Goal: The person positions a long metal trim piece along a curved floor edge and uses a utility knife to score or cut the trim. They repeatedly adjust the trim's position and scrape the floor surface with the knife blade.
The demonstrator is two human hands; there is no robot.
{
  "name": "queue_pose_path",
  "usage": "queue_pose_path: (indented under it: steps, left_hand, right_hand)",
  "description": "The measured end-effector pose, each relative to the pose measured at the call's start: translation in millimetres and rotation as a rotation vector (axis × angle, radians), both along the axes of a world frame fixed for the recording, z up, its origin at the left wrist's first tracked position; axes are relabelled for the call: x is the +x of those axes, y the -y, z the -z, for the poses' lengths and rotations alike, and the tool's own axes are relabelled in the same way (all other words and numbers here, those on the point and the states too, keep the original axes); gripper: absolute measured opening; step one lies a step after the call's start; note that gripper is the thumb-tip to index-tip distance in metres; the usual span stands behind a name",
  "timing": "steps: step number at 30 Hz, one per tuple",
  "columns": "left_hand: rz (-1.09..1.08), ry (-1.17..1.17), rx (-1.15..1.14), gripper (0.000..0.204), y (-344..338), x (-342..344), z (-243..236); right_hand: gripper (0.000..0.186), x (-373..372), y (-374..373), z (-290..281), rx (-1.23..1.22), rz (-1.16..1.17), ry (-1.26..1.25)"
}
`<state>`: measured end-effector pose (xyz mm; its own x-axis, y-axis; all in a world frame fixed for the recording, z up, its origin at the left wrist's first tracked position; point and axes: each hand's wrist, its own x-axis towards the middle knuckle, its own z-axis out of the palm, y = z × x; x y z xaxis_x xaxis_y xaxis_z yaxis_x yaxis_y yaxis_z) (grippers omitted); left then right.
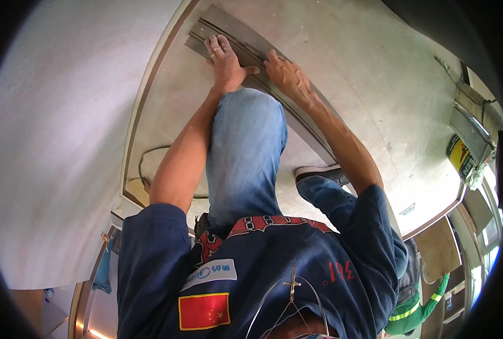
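Observation:
A long grey metal strip with grooves (pixel 310 126) lies diagonally on the pale floor panel. Across its upper end rests my left hand (pixel 226 65), pressing with fingers stretched and thumb out to the side. My right hand (pixel 285 76) is a little to the right, fingers curled at the strip; whatever they may grip is hidden. My bent left knee (pixel 245 130) in jeans is just below my left hand, beside the strip.
A pale wall (pixel 59 141) rises on the left. A dark cable (pixel 141 158) lies near my left arm. At the right are a yellow-and-black bucket (pixel 459 155) and metal items (pixel 470 127). At the lower right, a co-worker in green (pixel 409 313) reaches toward a brown board (pixel 435 248).

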<state>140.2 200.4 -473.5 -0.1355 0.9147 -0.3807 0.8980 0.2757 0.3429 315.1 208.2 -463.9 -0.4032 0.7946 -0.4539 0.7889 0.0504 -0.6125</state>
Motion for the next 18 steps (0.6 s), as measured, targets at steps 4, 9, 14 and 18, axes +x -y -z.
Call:
queue_pose_path:
  steps: [4, 9, 14, 18]
  left_hand:
    - [-0.003, -0.006, -0.010, 0.132, 0, 3, 0]
    - [0.006, -0.020, 0.000, 0.133, 0, -1, 2]
    - [0.043, -0.022, 0.018, 0.134, -1, 1, 8]
    - [0.047, -0.052, 0.014, 0.134, 1, -2, 1]
  right_hand:
    - [0.016, -2, 3, 11, 0.105, -0.012, -0.060]
    - [0.011, -3, 11, 14, 0.114, -0.036, 0.036]
    - [0.013, 79, 76, 4, 0.029, -0.065, 0.169]
    - [0.015, 96, 82, -13, 0.042, -0.009, 0.127]
